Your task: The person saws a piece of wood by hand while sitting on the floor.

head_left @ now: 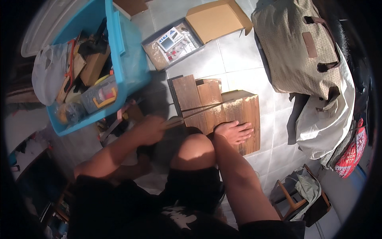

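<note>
Bin (119,40), blue, beside planks (223,109) | right hand (234,131) flat, open on planks | left hand (151,129) grips saw (191,115)

Two hands show – a left hand (150,129) and a right hand (234,131). One wooden box (242,109), one thin stick (199,113), one blue plastic bin (127,55), one open cardboard box (217,20), one beige duffel bag (294,47), one wooden stool (292,201) – all counted.

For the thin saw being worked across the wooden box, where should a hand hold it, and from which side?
Best by its handle end, where the left hand grips it, coming from the person's left. The saw is a long thin blade running rightward across the wooden box; only the left end is free. The right hand lies flat on the box.
</note>
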Available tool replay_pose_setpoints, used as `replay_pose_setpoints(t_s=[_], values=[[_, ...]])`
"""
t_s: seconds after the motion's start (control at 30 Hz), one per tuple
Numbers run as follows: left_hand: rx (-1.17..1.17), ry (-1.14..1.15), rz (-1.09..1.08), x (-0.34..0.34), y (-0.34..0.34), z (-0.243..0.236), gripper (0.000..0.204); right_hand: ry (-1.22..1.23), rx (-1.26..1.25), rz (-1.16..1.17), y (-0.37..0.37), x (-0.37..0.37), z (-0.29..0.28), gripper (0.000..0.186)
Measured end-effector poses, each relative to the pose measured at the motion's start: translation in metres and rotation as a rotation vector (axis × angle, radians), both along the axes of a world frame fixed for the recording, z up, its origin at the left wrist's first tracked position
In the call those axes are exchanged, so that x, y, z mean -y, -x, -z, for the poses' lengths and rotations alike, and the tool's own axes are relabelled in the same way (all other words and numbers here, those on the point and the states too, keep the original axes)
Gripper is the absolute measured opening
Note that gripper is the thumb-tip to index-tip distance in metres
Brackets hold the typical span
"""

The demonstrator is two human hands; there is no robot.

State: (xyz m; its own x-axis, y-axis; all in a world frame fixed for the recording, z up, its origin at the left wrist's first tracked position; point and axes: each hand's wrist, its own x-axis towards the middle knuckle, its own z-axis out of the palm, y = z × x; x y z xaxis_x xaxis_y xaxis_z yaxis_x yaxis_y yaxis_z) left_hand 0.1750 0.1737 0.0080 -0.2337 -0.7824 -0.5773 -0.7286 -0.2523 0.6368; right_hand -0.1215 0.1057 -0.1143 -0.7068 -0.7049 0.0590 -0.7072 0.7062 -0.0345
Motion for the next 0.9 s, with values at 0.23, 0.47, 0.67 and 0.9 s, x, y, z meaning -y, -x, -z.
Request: replay_pose_setpoints(t_s=[0.23, 0.47, 0.67, 0.9], values=[[0.095, -0.155, -0.007, 0.036, 0.009, -0.036, 0.018, -0.064, 0.074, 0.005, -0.027, -0.001, -0.009, 0.065], [-0.154, 0.104, 0.213, 0.106, 0.090, 0.034, 0.023, -0.016, 0.129, 0.024, 0.014, 0.015, -0.021, 0.068], [0.026, -0.418, -0.009, 0.125, 0.065, 0.007, 0.016, -0.114, 0.537, -0.038, -0.003, 0.029, -0.038, 0.071], [-0.077, -0.387, 0.085, 0.086, 0.092, 0.029, 0.020, -0.027, 0.395, 0.029, 0.034, -0.026, -0.039, 0.069]])
